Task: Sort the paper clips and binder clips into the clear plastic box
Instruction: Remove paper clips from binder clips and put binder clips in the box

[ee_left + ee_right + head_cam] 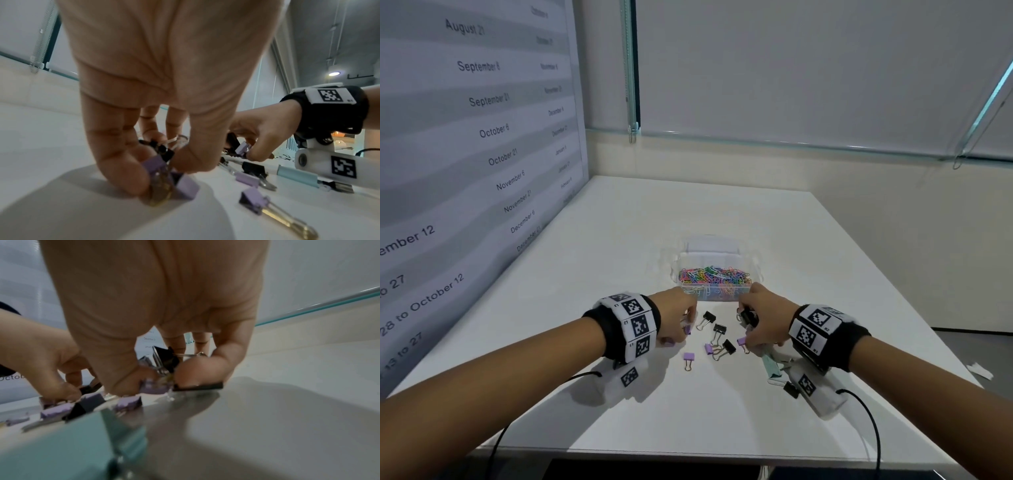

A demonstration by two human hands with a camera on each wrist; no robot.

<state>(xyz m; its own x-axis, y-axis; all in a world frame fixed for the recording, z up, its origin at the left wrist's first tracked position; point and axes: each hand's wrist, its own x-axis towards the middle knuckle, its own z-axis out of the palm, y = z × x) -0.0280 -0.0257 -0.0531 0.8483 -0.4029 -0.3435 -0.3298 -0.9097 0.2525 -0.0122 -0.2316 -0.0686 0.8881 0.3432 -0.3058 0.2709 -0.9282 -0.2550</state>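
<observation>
A clear plastic box (714, 298) holding many coloured paper clips (714, 275) stands mid-table. Just in front of it, several black binder clips (719, 329) and purple binder clips (689, 356) lie loose. My left hand (681, 325) is down at the table, its thumb and fingers pinching purple and black binder clips (164, 165). My right hand (753, 329) curls round a black binder clip (749, 317) and a purple one (741, 341); in the right wrist view the held clips (162, 363) sit between thumb and fingers.
A large teal binder clip (770, 366) and a small black one (791, 390) lie under my right wrist. A calendar poster (465, 154) stands along the left. A paper scrap (980, 370) lies at the table's right edge (941, 342).
</observation>
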